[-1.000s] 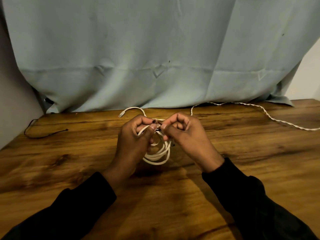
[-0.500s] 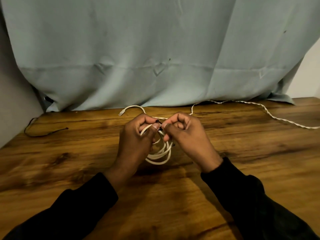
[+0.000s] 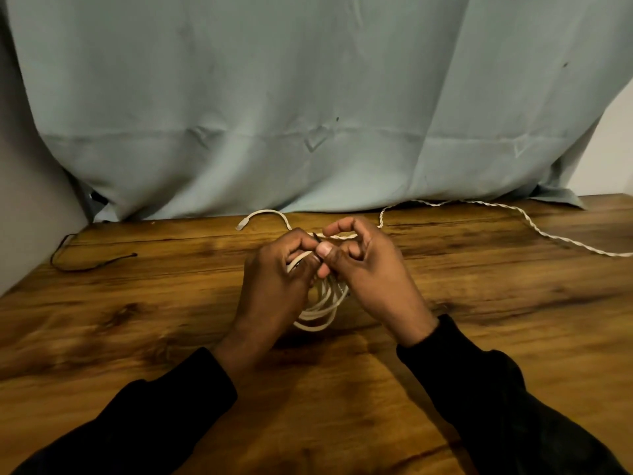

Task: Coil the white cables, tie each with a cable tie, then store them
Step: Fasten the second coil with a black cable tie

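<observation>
A coiled white cable [image 3: 323,305] hangs between my hands over the wooden table [image 3: 137,320], its loops showing below my fingers. Its free end with a plug [image 3: 241,225] arcs up behind my left hand. My left hand [image 3: 274,282] grips the top of the coil. My right hand [image 3: 368,269] pinches a thin dark cable tie [image 3: 315,238] at the top of the coil, thumb pressed against it. A second, twisted white cable [image 3: 534,228] lies uncoiled along the back right of the table.
A thin black tie or cord [image 3: 89,265] lies at the back left of the table. A pale blue cloth [image 3: 308,108] hangs behind the table's rear edge. A grey wall [image 3: 30,207] stands at the left.
My right hand's fingers have lifted and spread a little while its thumb presses at the tie. The coil and my left hand stay in about the same spot.
</observation>
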